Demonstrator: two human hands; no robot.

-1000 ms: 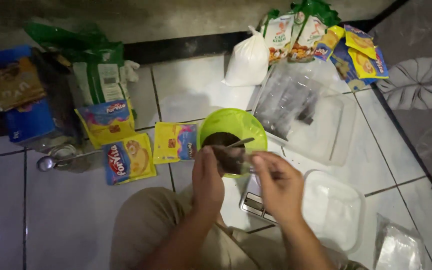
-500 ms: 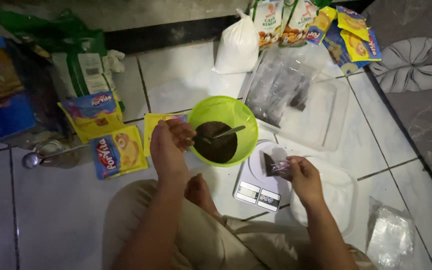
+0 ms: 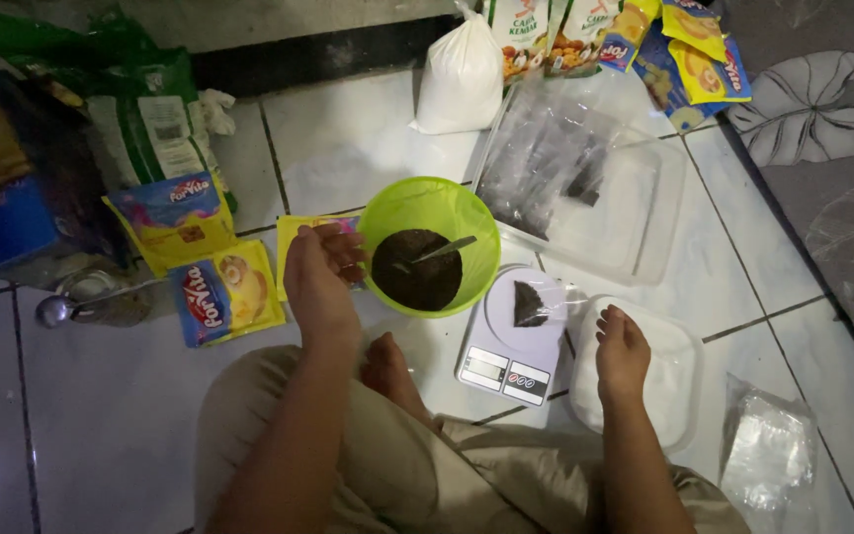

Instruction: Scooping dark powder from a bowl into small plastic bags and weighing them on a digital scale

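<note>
A lime-green bowl (image 3: 434, 203) of dark powder with a metal spoon (image 3: 439, 250) in it stands on the white tile floor. My left hand (image 3: 318, 282) hovers at the bowl's left rim, fingers loosely curled and holding nothing. Right of the bowl is a small white kitchen scale (image 3: 501, 361), and a little clear bag of dark powder (image 3: 529, 303) lies on its platform. My right hand (image 3: 622, 354) rests empty on a clear lidded plastic container (image 3: 679, 381), just right of the scale. My knees and a foot (image 3: 387, 368) fill the lower middle.
Yellow-and-blue sachets (image 3: 219, 294) and a metal ladle (image 3: 61, 309) lie to the left by a green sack (image 3: 150, 119). Behind the bowl are a white bag of powder (image 3: 462, 79), a clear tub of plastic bags (image 3: 635, 213) and several packets. Clear bags (image 3: 768, 450) lie at the right.
My right hand set the small bag of dark powder on the scale and drew back onto the container. My left hand slid from above the bowl to its left rim.
</note>
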